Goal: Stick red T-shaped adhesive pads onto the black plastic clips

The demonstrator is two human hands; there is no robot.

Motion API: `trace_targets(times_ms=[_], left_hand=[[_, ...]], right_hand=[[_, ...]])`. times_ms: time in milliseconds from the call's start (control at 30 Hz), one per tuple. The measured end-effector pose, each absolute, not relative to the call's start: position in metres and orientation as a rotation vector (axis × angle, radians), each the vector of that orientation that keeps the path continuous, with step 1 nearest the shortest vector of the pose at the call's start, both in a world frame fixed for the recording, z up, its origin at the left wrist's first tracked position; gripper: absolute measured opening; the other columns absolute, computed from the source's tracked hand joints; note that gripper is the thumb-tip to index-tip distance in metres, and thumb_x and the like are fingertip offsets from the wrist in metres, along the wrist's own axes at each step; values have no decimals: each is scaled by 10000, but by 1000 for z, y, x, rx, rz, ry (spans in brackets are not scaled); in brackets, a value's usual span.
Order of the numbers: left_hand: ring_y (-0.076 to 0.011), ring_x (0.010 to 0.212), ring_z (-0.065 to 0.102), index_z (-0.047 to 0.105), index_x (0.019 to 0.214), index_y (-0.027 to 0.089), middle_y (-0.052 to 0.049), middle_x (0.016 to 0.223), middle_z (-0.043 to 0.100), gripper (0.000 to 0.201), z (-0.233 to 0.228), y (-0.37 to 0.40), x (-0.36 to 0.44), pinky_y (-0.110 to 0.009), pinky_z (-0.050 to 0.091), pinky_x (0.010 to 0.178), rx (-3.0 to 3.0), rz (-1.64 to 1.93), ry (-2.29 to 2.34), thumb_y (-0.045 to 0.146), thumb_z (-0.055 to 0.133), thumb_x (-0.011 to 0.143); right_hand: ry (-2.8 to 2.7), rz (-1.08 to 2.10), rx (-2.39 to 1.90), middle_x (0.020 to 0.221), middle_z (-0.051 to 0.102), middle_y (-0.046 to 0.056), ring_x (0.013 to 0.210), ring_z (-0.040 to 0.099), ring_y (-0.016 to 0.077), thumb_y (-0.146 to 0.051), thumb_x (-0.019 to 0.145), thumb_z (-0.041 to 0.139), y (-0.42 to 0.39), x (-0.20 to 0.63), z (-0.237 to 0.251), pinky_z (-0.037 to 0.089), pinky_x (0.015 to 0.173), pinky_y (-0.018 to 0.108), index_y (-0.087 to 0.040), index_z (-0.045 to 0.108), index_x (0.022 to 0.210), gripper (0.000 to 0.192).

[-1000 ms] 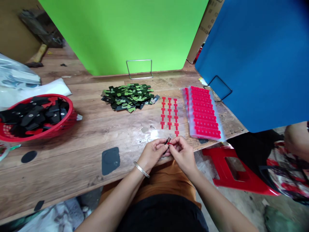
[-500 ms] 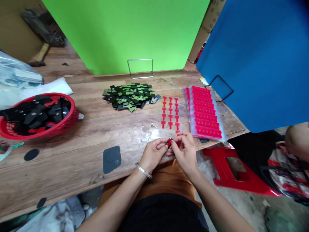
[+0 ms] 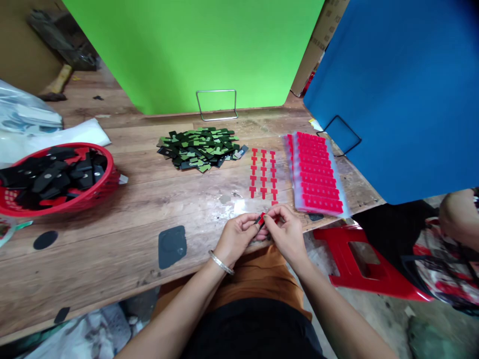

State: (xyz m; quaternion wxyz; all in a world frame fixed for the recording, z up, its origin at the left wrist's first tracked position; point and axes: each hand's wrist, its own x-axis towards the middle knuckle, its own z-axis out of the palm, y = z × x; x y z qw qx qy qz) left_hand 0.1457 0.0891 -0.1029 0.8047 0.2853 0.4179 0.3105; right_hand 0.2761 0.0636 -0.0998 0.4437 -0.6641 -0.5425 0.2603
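My left hand and my right hand meet at the table's near edge. Between their fingertips they pinch one small black piece with a red sticker on it. Just beyond the hands lies a clear sheet with rows of red T-shaped stickers. To its right sits a stack of sheets full of red stickers. A heap of dark green and black pieces lies farther back at the middle of the table.
A red basket holding black pieces stands at the left. Plastic bags lie behind it. A green board and a blue board stand on wire holders. A red stool sits beside the table; another person's arm is at the right edge.
The red sticker has come onto the black piece between my fingertips; a second ago only the dark piece showed. My hands stay in nearly the same place.
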Motion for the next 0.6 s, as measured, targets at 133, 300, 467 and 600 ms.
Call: trace_targets(times_ms=[133,300,467,600], left_hand=[[-114,615,640,610,939,114,-35,716,683,315,-102,90,145,-235,509,683,615,657,896,213,703,655],[-124,643,644,613,963,112,-51,766,692,333,-101,89,143,-250,503,722,617,663,874,218,698,659],[-141,681,645,601,1008,96,-82,822,691,357,-97,87,139,-271,503,742,671,686,869,244,674,691],[-168,786,645,577,1044,105,-98,916,676,353,-85,81,137,-311,500,794,724,724,806,255,640,730]], right_hand=[[-1348,651,-1657,755,522,8,692,515,127,-211,777,519,64,276,-99,413,626,235,-180,536,713,73],[-1364,660,-1703,740,529,6,612,510,109,-236,768,534,64,274,-98,426,588,231,-175,529,736,68],[-1124,740,-1698,790,541,-18,506,484,79,-284,669,663,67,278,-98,418,481,207,-198,436,1057,457],[-1162,1107,-1521,708,588,1,580,545,112,-313,737,606,68,284,-86,459,548,225,-167,569,877,206]])
